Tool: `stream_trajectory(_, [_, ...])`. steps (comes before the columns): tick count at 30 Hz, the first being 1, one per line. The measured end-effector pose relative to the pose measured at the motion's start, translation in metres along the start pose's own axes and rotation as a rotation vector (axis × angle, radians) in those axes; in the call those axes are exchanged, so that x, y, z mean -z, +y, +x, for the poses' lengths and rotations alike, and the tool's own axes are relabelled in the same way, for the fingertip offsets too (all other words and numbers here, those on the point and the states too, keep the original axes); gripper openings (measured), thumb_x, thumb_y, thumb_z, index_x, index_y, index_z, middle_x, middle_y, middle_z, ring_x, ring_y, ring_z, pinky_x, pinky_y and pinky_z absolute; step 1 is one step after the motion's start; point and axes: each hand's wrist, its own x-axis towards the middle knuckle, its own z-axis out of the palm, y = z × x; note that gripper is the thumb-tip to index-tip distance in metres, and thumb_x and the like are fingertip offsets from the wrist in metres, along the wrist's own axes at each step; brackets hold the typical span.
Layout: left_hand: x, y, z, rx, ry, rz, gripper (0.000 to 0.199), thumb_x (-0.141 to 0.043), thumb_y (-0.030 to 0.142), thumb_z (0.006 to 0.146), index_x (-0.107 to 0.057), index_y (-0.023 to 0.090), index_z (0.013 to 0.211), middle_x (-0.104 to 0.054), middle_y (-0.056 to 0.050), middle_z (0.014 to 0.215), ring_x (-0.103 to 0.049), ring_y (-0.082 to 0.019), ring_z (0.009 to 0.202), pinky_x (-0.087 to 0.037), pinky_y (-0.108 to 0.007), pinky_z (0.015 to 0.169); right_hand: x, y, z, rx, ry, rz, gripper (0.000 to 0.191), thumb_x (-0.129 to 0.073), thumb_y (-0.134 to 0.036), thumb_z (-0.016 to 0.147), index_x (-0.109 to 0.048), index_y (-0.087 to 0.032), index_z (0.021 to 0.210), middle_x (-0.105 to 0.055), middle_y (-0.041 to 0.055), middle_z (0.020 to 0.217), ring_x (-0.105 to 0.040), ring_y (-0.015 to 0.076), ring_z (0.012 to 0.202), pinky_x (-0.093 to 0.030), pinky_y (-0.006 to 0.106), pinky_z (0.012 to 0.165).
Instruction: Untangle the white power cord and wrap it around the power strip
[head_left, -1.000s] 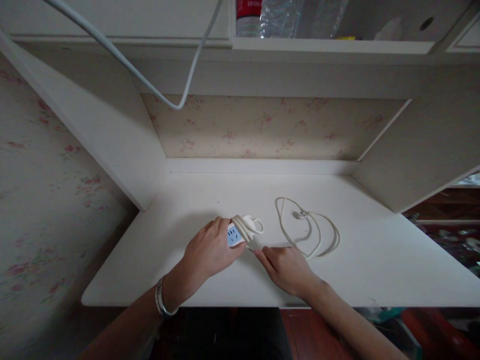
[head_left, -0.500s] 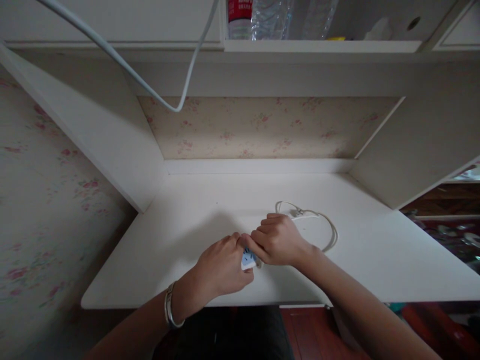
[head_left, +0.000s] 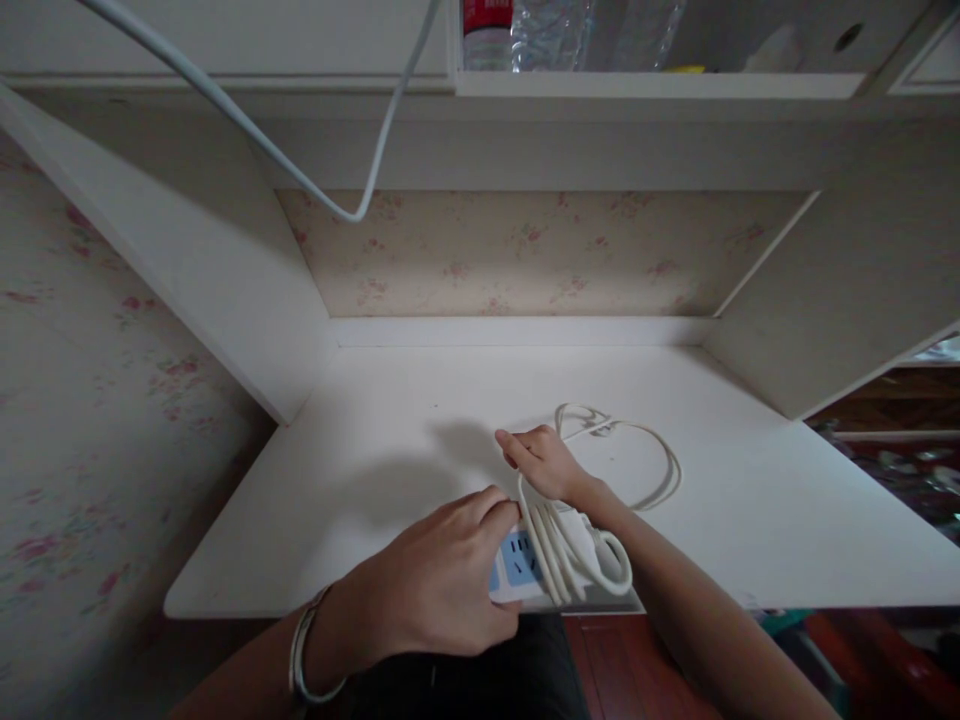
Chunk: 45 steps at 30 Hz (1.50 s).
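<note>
In my left hand (head_left: 450,570) is a white power strip (head_left: 519,560) with blue socket faces, gripped by its left end near the desk's front edge. Several turns of its cream power cord (head_left: 559,555) wrap around the strip's right part, with a loose loop hanging off the right end. My right hand (head_left: 544,460) is closed just above and beyond the strip, and the cord runs up from the coils into its fingers. More cord lies in a wide loop on the desk behind my right wrist, with what seems to be the plug partly visible there.
A white desk (head_left: 360,420) spreads beneath my hands, with side panels left and right. A white cable (head_left: 360,212) hangs in front at the upper left. Plastic bottles (head_left: 551,35) stand on the shelf above.
My left hand has moved down and nearer, turning the power strip so its sockets and cord turns show. My right hand has come away from the strip with the cord.
</note>
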Motion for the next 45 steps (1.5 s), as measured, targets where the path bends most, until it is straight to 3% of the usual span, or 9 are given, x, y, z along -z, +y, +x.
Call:
stream_trajectory(4, [0.006,-0.009,0.005,0.088,0.139,0.014,0.031,-0.063,0.029,0.068,-0.053,0.022,0.096,-0.061,-0.002,0.097,-0.059,-0.021,0.088,-0.046,-0.031,0.077,-0.013,0.016,-0.018,-0.043,-0.05,-0.182,0.056,-0.025,-0.042,0.099,-0.064,-0.017,0.066,-0.063,0.0052,0.059,-0.058,0.014,0.056,-0.033,0.024,0.055])
stream_trajectory(8, [0.006,-0.025,0.014,0.207,0.267,0.132,0.026,-0.059,0.03,0.075,-0.054,0.023,0.099,-0.065,-0.003,0.095,-0.062,-0.022,0.086,-0.047,-0.031,0.075,-0.019,0.016,-0.04,-0.014,-0.094,-0.286,0.036,-0.04,-0.031,0.095,-0.066,-0.016,0.073,-0.069,0.0088,0.072,-0.061,0.0163,0.064,-0.034,0.025,0.057])
stream_trajectory(11, [0.0,-0.04,0.024,0.287,0.304,0.248,0.024,-0.056,0.031,0.08,-0.055,0.022,0.102,-0.066,-0.005,0.096,-0.063,-0.023,0.086,-0.047,-0.031,0.074,-0.016,0.005,-0.053,-0.005,-0.066,-0.45,0.043,-0.034,-0.033,0.098,-0.064,-0.017,0.073,-0.068,0.0066,0.066,-0.059,0.0143,0.054,-0.028,0.026,0.054])
stream_trajectory(18, [-0.019,-0.059,0.046,0.445,0.295,0.399,0.02,-0.051,0.027,0.084,-0.055,0.018,0.101,-0.065,-0.009,0.095,-0.064,-0.022,0.086,-0.048,-0.03,0.073,0.004,-0.019,-0.054,0.306,0.123,-0.579,0.041,-0.038,-0.029,0.096,-0.06,-0.016,0.064,-0.061,0.0045,0.053,-0.051,0.0118,0.047,-0.02,0.031,0.054])
stream_trajectory(25, [-0.036,-0.051,0.042,0.23,0.128,0.381,0.03,-0.055,0.02,0.075,-0.056,0.018,0.105,-0.065,-0.009,0.098,-0.063,-0.026,0.091,-0.049,-0.036,0.079,0.022,-0.023,-0.02,0.428,0.162,-0.463,0.043,-0.039,-0.03,0.094,-0.059,-0.016,0.058,-0.058,0.0049,0.051,-0.044,0.01,0.046,-0.021,0.031,0.056])
stream_trajectory(30, [-0.032,-0.035,0.026,0.023,-0.006,0.24,0.036,-0.061,0.032,0.072,-0.056,0.02,0.106,-0.066,-0.007,0.102,-0.063,-0.027,0.091,-0.05,-0.037,0.08,0.028,-0.026,-0.004,0.508,0.11,-0.36,0.047,-0.037,-0.033,0.094,-0.054,-0.017,0.054,-0.052,0.0015,0.048,-0.038,0.0098,0.045,-0.023,0.03,0.057])
stream_trajectory(35, [-0.016,-0.014,0.011,-0.061,-0.043,0.134,0.034,-0.063,0.046,0.073,-0.058,0.02,0.093,-0.066,-0.004,0.093,-0.063,-0.024,0.085,-0.05,-0.033,0.076,0.023,-0.025,0.002,0.386,0.006,-0.041,0.051,-0.032,-0.036,0.097,-0.048,-0.017,0.052,-0.045,-0.0009,0.046,-0.039,0.0096,0.047,-0.027,0.026,0.056])
stream_trajectory(39, [-0.001,-0.004,0.002,-0.036,0.029,0.107,0.03,-0.065,0.043,0.072,-0.055,0.021,0.09,-0.065,-0.002,0.089,-0.062,-0.021,0.08,-0.048,-0.03,0.071,0.015,-0.018,-0.001,0.173,-0.06,0.246,0.058,-0.027,-0.044,0.097,-0.049,-0.017,0.052,-0.047,-0.0011,0.049,-0.044,0.0088,0.048,-0.032,0.023,0.055])
stream_trajectory(45, [0.008,-0.004,-0.005,-0.027,0.102,0.09,0.031,-0.065,0.041,0.071,-0.055,0.02,0.091,-0.065,-0.003,0.087,-0.062,-0.021,0.08,-0.048,-0.03,0.072,-0.005,-0.005,-0.016,0.008,-0.079,0.323,0.061,-0.028,-0.049,0.096,-0.055,-0.016,0.053,-0.049,-0.0005,0.048,-0.047,0.0103,0.049,-0.037,0.022,0.054])
